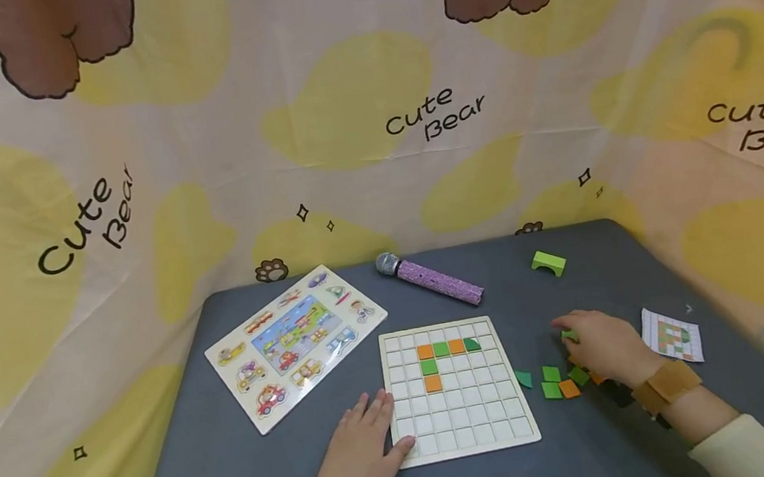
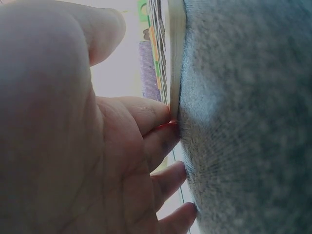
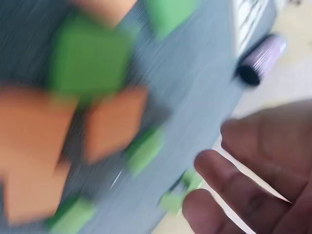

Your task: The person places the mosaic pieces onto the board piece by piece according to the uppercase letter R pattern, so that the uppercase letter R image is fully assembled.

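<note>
Board (image 1: 463, 418) against left hand (image 1: 356, 450)

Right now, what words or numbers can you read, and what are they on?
"Cute Bear": left side of the patterned cloth.
"Cute Bear": middle of the cloth.
"Cute Bea": right side of the cloth, cut off by the picture's edge.
Any writing on the picture board or the small card is too small to read.
</note>
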`<control>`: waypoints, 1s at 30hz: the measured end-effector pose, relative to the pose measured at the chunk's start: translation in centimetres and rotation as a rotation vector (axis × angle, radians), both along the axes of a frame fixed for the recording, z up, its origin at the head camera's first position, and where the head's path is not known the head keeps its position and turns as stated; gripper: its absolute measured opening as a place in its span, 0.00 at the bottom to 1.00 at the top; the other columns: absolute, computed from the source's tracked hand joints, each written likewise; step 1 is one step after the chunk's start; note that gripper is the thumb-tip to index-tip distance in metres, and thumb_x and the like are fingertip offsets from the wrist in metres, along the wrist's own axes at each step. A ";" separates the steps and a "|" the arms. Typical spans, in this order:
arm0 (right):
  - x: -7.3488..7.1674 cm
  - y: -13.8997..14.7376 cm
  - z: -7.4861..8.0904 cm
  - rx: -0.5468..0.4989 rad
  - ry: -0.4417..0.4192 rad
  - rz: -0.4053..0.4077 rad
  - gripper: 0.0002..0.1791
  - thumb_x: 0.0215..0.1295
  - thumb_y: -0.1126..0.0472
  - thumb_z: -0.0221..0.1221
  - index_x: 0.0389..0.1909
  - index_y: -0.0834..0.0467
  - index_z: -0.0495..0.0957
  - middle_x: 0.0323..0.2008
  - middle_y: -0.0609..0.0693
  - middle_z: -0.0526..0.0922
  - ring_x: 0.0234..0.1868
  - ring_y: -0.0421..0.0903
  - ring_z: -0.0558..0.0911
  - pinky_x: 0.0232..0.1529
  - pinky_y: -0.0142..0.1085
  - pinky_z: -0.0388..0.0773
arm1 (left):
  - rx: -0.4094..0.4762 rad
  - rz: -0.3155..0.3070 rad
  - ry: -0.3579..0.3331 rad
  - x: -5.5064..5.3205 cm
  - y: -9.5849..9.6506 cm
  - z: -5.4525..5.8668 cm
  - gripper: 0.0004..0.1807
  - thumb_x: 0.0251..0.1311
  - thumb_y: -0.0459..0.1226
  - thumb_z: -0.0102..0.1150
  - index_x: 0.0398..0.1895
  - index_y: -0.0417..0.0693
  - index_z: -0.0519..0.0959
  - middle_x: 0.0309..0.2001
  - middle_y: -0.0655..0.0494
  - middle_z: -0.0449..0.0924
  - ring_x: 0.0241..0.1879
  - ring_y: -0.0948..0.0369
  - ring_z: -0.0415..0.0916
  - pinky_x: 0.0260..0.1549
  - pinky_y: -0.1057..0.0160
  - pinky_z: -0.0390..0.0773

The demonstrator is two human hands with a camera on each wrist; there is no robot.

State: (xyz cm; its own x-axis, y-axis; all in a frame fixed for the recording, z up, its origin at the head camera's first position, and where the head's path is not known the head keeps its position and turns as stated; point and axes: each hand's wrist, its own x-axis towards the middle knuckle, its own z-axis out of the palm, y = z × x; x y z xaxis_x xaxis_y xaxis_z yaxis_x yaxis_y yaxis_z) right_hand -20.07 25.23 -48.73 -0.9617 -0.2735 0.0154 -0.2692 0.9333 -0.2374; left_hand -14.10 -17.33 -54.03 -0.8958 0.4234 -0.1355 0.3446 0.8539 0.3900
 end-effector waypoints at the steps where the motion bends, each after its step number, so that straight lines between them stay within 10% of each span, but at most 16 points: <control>1: -0.2 0.7 -0.1 0.006 -0.014 -0.002 0.16 0.70 0.67 0.67 0.57 0.64 0.87 0.51 0.62 0.86 0.39 0.53 0.85 0.24 0.38 0.77 | 0.002 0.002 -0.005 0.0 -0.1 0.0 0.44 0.75 0.63 0.54 0.81 0.43 0.67 0.80 0.47 0.64 0.80 0.42 0.56 0.74 0.34 0.61; 19: -1.9 0.0 -1.5 0.043 0.000 -0.037 0.10 0.63 0.64 0.69 0.45 0.58 0.86 0.34 0.48 0.85 0.26 0.43 0.76 0.22 0.42 0.75 | 0.001 0.005 -0.012 0.1 0.0 0.1 0.45 0.75 0.64 0.54 0.82 0.43 0.66 0.81 0.48 0.64 0.80 0.42 0.56 0.74 0.35 0.60; 30: -0.4 -8.9 -0.2 0.036 0.119 0.211 0.07 0.60 0.60 0.75 0.39 0.51 0.89 0.34 0.41 0.86 0.30 0.38 0.78 0.28 0.35 0.79 | -0.008 0.001 -0.027 -0.1 0.0 0.2 0.46 0.75 0.64 0.54 0.83 0.42 0.65 0.81 0.47 0.63 0.81 0.42 0.55 0.75 0.35 0.60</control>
State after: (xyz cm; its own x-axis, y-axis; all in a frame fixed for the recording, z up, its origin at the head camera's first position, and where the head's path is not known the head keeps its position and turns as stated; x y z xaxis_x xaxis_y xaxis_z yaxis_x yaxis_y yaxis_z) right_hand -20.44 16.34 -48.94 -0.8753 -0.4704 0.1123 -0.4832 0.8607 -0.1602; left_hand -14.16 -17.32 -53.78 -0.8923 0.4211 -0.1628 0.3331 0.8575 0.3921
